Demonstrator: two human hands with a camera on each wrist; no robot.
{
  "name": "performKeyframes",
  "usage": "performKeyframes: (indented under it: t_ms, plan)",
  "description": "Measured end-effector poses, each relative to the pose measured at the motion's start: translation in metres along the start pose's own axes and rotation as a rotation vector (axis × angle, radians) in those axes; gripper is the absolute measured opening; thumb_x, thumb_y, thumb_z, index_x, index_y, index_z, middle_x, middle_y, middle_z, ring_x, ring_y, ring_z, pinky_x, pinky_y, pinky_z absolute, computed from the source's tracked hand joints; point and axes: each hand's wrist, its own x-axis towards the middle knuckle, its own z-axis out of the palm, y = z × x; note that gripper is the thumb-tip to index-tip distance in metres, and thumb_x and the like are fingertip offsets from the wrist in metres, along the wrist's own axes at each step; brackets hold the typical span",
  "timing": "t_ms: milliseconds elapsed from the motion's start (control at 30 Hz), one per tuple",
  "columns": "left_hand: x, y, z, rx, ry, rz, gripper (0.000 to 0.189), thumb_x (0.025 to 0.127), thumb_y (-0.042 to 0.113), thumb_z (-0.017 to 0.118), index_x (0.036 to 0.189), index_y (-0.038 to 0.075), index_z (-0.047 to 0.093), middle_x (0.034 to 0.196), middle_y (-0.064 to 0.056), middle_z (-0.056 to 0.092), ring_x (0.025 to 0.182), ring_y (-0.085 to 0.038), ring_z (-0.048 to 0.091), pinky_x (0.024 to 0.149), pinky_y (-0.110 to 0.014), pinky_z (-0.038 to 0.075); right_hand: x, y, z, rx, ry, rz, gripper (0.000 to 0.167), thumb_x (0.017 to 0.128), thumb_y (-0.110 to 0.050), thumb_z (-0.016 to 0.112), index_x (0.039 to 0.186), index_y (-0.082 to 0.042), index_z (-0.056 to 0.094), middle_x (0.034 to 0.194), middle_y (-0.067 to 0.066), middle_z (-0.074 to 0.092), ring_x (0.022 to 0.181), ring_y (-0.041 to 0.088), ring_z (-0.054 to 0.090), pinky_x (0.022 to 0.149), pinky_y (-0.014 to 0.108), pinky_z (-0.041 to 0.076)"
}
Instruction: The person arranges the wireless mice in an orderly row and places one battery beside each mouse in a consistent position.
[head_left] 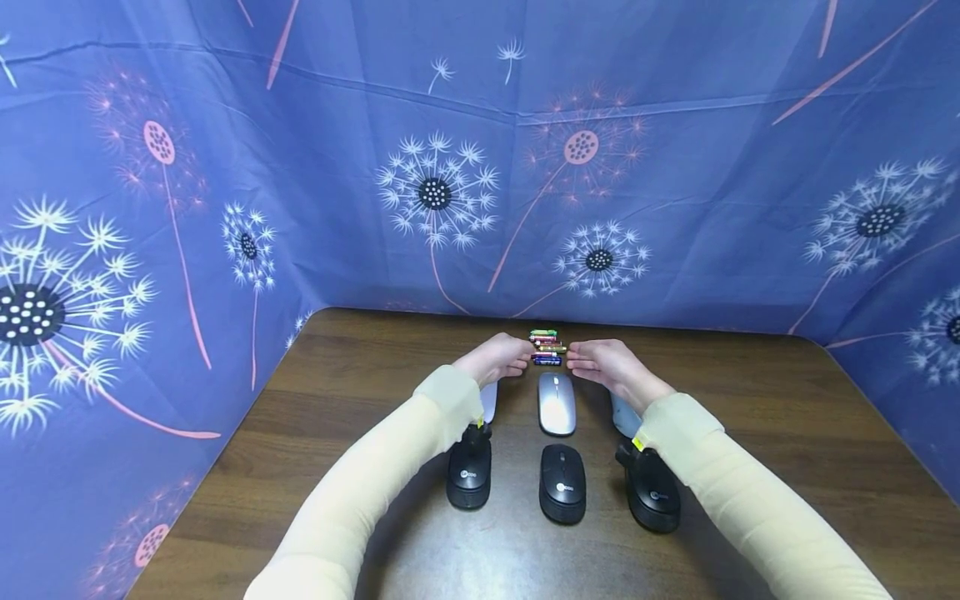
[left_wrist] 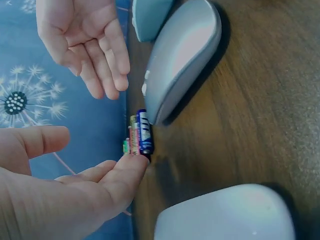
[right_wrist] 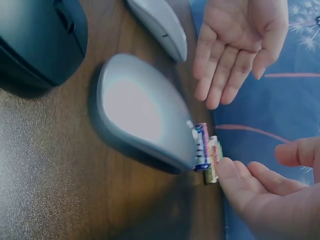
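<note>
Several small batteries [head_left: 547, 348] lie side by side near the back of the table, with blue, red, gold and green wrappers. My left hand [head_left: 497, 357] is at their left end, its fingers fairly straight; in the left wrist view its fingertips [left_wrist: 134, 162] reach the ends of the batteries [left_wrist: 144, 131]. From the other side my right hand [head_left: 606, 363] stands close to them, fingers extended; whether it touches them I cannot tell. Just in front of the batteries lies a silver mouse [head_left: 557, 404]. Neither hand grips anything.
A white mouse [head_left: 489, 402] lies partly under my left wrist and a grey-blue mouse [head_left: 625, 415] under my right. Nearer stand black mice, one at left [head_left: 469, 473], one in the middle [head_left: 562, 483], one at right [head_left: 652, 493]. A blue dandelion curtain [head_left: 480, 275] hangs behind the table.
</note>
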Motion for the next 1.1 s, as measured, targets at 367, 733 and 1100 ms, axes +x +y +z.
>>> performKeyframes:
  t_ms: [367,733,1100]
  plan:
    - [0.009,-0.008,0.006,0.008,0.058,-0.022,0.046,0.094,0.011,0.049,0.133,-0.010,0.040,0.136,-0.027,0.044,0.127,-0.037,0.043,0.107,-0.042,0.037,0.023,0.011,-0.001,0.011,0.065,0.052,0.045,0.098,-0.007,0.040,0.134,0.019,0.033,0.114,0.022,0.056,0.086,0.015,0.064,0.090,0.030,0.051]
    - [0.015,-0.014,0.014,0.024,0.152,0.018,0.036,0.089,0.009,0.052,0.121,-0.009,0.051,0.128,-0.024,0.053,0.121,-0.034,0.050,0.102,-0.041,0.043,0.035,0.019,0.002,0.019,0.118,0.051,0.041,0.097,-0.006,0.039,0.130,0.018,0.037,0.098,0.012,0.063,0.082,0.013,0.063,0.094,0.035,0.049]
    - [0.017,-0.016,0.017,0.013,0.178,0.032,0.035,0.088,0.008,0.052,0.120,-0.007,0.052,0.126,-0.021,0.055,0.118,-0.033,0.052,0.100,-0.041,0.044,0.037,0.021,0.005,0.036,0.131,0.053,0.039,0.096,-0.004,0.042,0.128,0.018,0.041,0.101,0.016,0.066,0.082,0.014,0.064,0.097,0.037,0.047]
